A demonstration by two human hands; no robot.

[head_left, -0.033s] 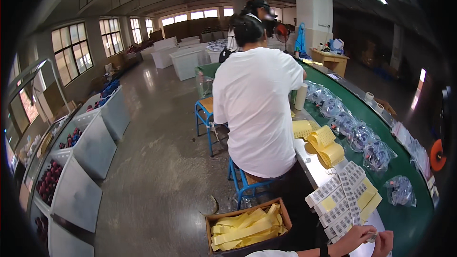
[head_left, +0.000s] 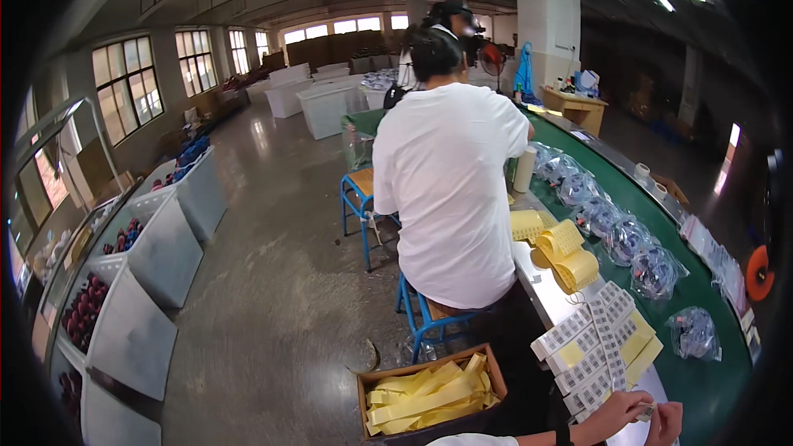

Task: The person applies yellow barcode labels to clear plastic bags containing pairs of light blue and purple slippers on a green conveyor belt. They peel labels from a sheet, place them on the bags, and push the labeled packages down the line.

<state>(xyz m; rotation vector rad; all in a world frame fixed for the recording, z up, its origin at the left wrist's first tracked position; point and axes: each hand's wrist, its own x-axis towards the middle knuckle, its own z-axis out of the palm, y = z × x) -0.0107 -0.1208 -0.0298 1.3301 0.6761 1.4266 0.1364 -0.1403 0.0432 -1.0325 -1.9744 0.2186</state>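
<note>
At the lower right, my left hand (head_left: pixel 613 417) reaches over the white work table with its fingers closed in a pinch. Beside it my right hand (head_left: pixel 666 424) is closed too, its fingertips meeting the left ones around a small printed label (head_left: pixel 648 412). The fingers partly cover this label. Just beyond my hands lie sheets of barcode labels (head_left: pixel 578 357), strips overlapping, some with bare yellow backing (head_left: pixel 640 347). Curled rolls of yellow label strip (head_left: pixel 568 258) rest farther along the same table.
Left of the table, a cardboard box (head_left: pixel 363 406) holds yellow backing strips. A person in a white shirt (head_left: pixel 454 190) sits ahead on a blue stool (head_left: pixel 421 330). Clear-bagged items (head_left: pixel 694 333) line the green conveyor belt (head_left: pixel 661 297). White bins (head_left: pixel 136 322) stand at left.
</note>
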